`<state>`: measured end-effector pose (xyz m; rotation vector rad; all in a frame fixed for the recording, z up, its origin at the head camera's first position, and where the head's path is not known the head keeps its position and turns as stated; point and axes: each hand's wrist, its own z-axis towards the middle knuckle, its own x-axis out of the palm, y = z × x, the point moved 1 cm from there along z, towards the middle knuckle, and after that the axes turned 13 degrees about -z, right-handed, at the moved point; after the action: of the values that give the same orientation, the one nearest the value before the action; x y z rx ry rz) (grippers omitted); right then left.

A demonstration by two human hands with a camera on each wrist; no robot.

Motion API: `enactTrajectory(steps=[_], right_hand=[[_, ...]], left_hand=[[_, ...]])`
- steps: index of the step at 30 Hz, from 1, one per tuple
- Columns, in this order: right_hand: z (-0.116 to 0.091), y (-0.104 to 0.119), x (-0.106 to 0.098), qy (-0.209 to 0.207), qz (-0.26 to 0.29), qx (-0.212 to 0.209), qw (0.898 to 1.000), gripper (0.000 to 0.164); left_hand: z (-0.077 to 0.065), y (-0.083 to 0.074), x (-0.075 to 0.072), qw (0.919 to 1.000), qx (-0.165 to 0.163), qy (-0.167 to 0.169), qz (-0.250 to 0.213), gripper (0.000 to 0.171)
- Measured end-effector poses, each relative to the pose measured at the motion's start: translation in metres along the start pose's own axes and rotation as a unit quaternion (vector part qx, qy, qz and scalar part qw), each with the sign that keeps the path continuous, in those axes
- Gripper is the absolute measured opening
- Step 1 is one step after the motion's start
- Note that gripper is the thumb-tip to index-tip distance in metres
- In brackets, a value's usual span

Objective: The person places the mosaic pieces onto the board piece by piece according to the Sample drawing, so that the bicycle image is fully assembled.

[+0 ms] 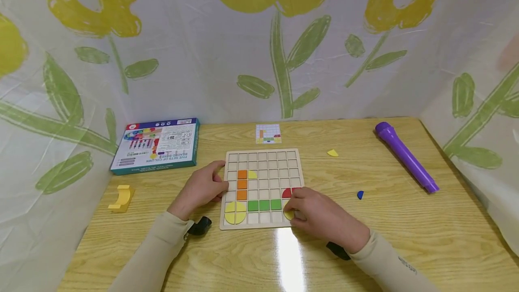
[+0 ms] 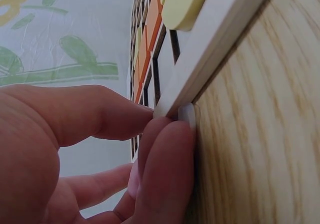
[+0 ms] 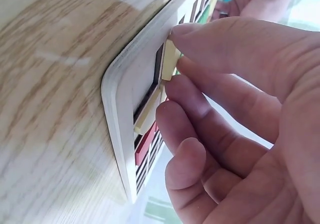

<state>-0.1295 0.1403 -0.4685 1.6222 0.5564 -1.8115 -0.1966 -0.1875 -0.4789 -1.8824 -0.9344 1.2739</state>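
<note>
A wooden grid board (image 1: 263, 166) lies in front of me. My left hand (image 1: 204, 186) grips its left edge between thumb and fingers. At the lower right corner, my right hand (image 1: 322, 214) pinches a yellow quarter-circle tile (image 3: 170, 59) with thumb and index finger, tilted in its cell. Another yellow tile (image 3: 148, 115) and red quarter-circle tiles (image 1: 287, 193) sit beside it, partly hidden by the hand. Elsewhere on the board are three orange squares (image 1: 242, 184), three green squares (image 1: 264, 204), a yellow quarter-circle (image 1: 252, 174) and a yellow circle of quarter tiles (image 1: 235, 213).
Behind the board lies a pattern card (image 1: 268, 134). A loose yellow tile (image 1: 332, 152), a blue tile (image 1: 360, 195) and a purple microphone (image 1: 407, 157) lie to the right. On the left are a game box (image 1: 158, 145) and a yellow curved block (image 1: 122, 198).
</note>
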Motion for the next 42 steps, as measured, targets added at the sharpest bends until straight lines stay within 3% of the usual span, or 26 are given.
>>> enactTrajectory(steps=[19, 24, 34, 42], right_hand=[[0.002, 0.001, -0.004, 0.013, -0.001, -0.001, 1.0, 0.015], [0.001, -0.005, -0.009, 0.017, 0.021, 0.026, 0.999, 0.013], [-0.004, -0.069, -0.024, 0.022, 0.047, 0.144, 0.988, 0.022], [-0.008, -0.123, -0.029, 0.04, 0.05, 0.229, 0.971, 0.028]], left_hand=[[-0.002, -0.001, -0.002, 1.0, -0.006, 0.0, 0.002, 0.073], [-0.001, -0.001, -0.002, 1.0, -0.004, 0.002, -0.001, 0.073], [0.001, 0.001, 0.0, 1.0, -0.004, -0.001, 0.005, 0.073], [0.0, -0.001, 0.0, 1.0, -0.003, -0.002, 0.004, 0.074]])
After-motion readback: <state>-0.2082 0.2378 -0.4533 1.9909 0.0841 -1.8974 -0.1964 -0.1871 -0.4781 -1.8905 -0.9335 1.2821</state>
